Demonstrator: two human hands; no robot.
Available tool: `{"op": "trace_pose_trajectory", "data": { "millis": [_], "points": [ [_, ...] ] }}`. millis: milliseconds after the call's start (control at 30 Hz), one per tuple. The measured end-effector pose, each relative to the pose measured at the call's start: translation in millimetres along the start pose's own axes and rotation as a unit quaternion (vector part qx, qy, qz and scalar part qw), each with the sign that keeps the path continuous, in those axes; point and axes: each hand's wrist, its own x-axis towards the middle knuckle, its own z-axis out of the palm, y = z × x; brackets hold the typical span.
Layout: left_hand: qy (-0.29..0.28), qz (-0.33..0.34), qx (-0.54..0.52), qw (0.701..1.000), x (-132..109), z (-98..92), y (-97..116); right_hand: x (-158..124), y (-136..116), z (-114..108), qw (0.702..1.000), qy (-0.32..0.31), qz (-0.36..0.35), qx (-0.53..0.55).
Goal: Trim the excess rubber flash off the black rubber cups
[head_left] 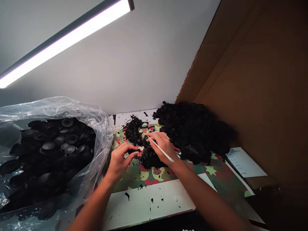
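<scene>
Black small piece [135, 150]: it is over the middle of the messy work sheet, pinched by a hand; its full shape is hard to see.
Bare left hand [121, 156]: thumb and fingers are almost together, with the black small piece between their tips.
Bare right hand [161, 145]: the fingers are bent in and have hold of a thin white straight stick [161, 150], a bit like a pencil; one end points back over the wrist.
Thin black curly scraps [133, 128]: they lie in a messy pile just past the hands, and a few bits are dropped on the flat white board [134, 210] in front.
Camouflage sheet with stars and moons [211, 170]: it lies under the hands and the scraps.
Big dark heap of black pieces [192, 128]: it sits to the right, by the tall brown cardboard wall [264, 80].
Clear crinkly plastic bag [102, 128]: it is on the left, full of round black discs [48, 146].
Long bright white lamp [67, 41]: it shines up at the top left.
</scene>
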Motion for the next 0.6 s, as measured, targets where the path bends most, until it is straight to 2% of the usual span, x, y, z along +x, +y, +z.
{"op": "trace_pose_trajectory", "data": {
  "millis": [200,267,333,400,467,533,600],
  "points": [
    [0.006,-0.045,-0.048,0.998,-1,1.1,-1,-3,2,1,0.993,-0.011,0.107,0.046],
    [-0.009,-0.056,-0.051,0.997,-2,0.1,2,-3,2,-1,0.987,-0.020,0.149,0.055],
    [-0.075,-0.064,-0.073,0.992,-4,-0.5,9,-4,2,-3,0.978,-0.029,0.193,0.070],
    [-0.204,-0.053,-0.117,0.970,-7,1.2,20,-7,2,-4,0.974,-0.030,0.210,0.076],
    [-0.310,-0.002,-0.078,0.948,-10,5.5,34,-9,4,-5,0.975,-0.029,0.209,0.073],
    [-0.269,0.051,0.075,0.959,-12,8.8,49,-12,6,-4,0.979,-0.027,0.189,0.066],
    [-0.185,0.080,0.192,0.961,-10,4.0,60,-13,10,-3,0.983,-0.027,0.171,0.064]
  ]
}}
